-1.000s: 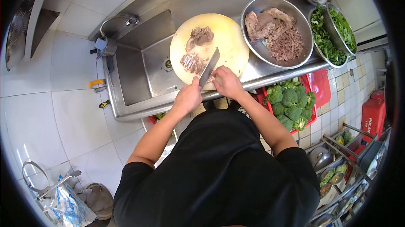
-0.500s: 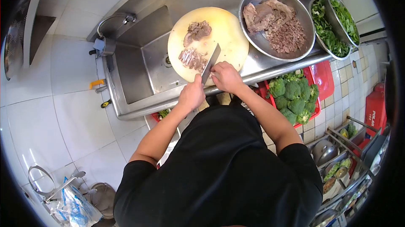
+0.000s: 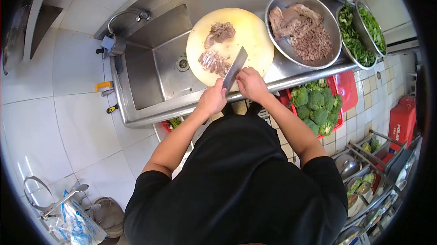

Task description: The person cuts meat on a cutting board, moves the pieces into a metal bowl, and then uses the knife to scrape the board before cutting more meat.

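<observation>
My left hand (image 3: pixel 212 99) is closed around the handle of a cleaver (image 3: pixel 236 66), whose broad blade points up and to the right over the near edge of a round cutting board (image 3: pixel 257 35). Just right of the blade, my right hand (image 3: pixel 251 84) has its fingers curled down at the board's edge; whatever lies under the fingertips is hidden. Left of the blade is a pile of thin meat strips (image 3: pixel 213 62). Farther back on the board sits a larger lump of cooked-looking meat (image 3: pixel 220 33).
The board lies partly over a steel sink (image 3: pixel 141 79). To its right stands a metal bowl (image 3: pixel 336 31) with meat chunks and chopped meat. Beyond are bowls of leafy greens (image 3: pixel 362 53). Broccoli (image 3: pixel 317 104) fills a red basket below the counter edge. A faucet (image 3: pixel 144 15) is at back left.
The view has shifted slightly, so the board and bowl appear farther right. Both hands stay at the board's near edge, and the cleaver blade shows a little more of its flat side.
</observation>
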